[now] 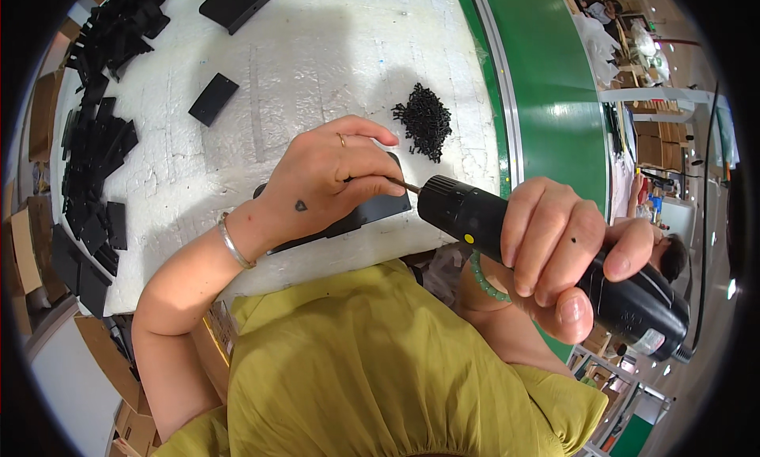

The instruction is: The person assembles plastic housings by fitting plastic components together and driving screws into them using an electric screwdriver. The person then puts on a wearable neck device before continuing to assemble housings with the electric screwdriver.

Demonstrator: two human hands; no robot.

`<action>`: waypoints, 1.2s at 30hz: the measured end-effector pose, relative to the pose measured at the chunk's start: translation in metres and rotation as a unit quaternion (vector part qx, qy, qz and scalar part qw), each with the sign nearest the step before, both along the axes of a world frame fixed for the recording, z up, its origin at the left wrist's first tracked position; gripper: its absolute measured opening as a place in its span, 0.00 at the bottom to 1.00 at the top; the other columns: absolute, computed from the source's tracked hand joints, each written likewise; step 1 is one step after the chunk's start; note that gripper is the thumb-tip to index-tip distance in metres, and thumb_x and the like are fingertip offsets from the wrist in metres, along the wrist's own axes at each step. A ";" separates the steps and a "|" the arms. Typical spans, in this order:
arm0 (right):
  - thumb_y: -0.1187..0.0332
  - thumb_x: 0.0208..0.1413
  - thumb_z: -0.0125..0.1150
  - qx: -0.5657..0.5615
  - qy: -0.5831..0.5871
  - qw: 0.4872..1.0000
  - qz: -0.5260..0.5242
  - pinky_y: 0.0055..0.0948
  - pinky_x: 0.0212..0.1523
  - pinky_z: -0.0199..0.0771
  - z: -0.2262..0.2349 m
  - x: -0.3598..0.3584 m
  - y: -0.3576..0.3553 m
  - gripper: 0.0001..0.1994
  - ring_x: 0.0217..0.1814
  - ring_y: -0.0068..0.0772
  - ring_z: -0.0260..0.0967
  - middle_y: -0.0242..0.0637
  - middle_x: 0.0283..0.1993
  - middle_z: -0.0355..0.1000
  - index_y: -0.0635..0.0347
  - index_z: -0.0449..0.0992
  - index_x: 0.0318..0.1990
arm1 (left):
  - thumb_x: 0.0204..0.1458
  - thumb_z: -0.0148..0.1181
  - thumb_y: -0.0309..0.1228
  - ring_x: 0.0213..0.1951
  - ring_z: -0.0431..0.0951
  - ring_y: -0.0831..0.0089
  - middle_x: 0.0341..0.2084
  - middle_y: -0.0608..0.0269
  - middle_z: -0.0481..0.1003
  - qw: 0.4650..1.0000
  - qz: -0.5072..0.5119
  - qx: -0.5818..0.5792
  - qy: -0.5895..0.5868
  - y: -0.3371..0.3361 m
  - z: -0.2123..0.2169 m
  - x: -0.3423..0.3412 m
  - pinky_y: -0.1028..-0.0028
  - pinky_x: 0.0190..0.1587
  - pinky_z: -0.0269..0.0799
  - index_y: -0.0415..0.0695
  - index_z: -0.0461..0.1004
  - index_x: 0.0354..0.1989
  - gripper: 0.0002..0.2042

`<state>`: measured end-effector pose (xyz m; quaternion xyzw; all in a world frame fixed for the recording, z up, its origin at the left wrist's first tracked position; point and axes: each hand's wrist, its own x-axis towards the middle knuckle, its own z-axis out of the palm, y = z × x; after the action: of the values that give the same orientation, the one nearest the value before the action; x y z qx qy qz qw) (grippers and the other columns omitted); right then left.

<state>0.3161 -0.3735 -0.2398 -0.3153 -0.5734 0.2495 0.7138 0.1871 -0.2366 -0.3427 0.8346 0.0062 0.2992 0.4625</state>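
My right hand (554, 247) is wrapped round a black electric screwdriver (463, 209), held at a slant with its thin bit (411, 188) toward the left. At the tip of that bit, my left hand (324, 172) has thumb and forefinger pinched together. Whatever sits between those fingertips is hidden. Beneath the left hand lies a long flat black part (356, 218) on the white padded table top (293, 69), partly covered by the hand and wrist. Just beyond the screwdriver is a heap of small black screws (425, 122).
A small black plate (214, 99) lies alone at the left, with a larger black part (240, 4) farther back. Many black pieces (95, 152) are piled along the left edge. A green surface (546, 85) borders the right side. The screwdriver's cord (704, 283) runs up at far right.
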 end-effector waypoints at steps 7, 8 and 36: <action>0.73 0.43 0.58 -0.045 -0.033 0.998 -0.003 0.14 0.19 0.61 -0.002 -0.008 0.002 0.16 0.13 0.14 0.60 0.19 0.14 0.63 0.47 0.61 0.40 | 0.41 0.64 0.26 0.53 0.66 0.56 0.55 0.55 0.66 0.992 0.094 0.026 0.077 -0.001 0.021 -0.025 0.65 0.54 0.62 0.44 0.63 0.57 0.30; 0.73 0.43 0.58 -0.051 -0.029 0.998 0.002 0.14 0.19 0.61 -0.004 -0.009 0.000 0.16 0.13 0.14 0.60 0.19 0.14 0.63 0.47 0.61 0.40 | 0.41 0.64 0.26 0.53 0.66 0.56 0.55 0.55 0.66 0.992 0.097 0.020 0.081 0.004 0.018 -0.034 0.65 0.54 0.62 0.44 0.63 0.57 0.30; 0.76 0.44 0.56 -0.188 -0.146 0.952 0.192 0.27 0.21 0.61 -0.004 -0.041 0.018 0.15 0.15 0.25 0.58 0.29 0.18 0.62 0.52 0.56 0.34 | 0.40 0.66 0.40 0.33 0.74 0.58 0.29 0.58 0.73 0.966 0.144 0.037 0.211 -0.017 -0.008 -0.060 0.66 0.35 0.69 0.44 0.70 0.40 0.21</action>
<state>0.2753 -0.3552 -0.2437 -0.3611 -0.6637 0.4364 0.4886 0.1267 -0.2540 -0.3510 0.8855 0.2130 0.1796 0.3718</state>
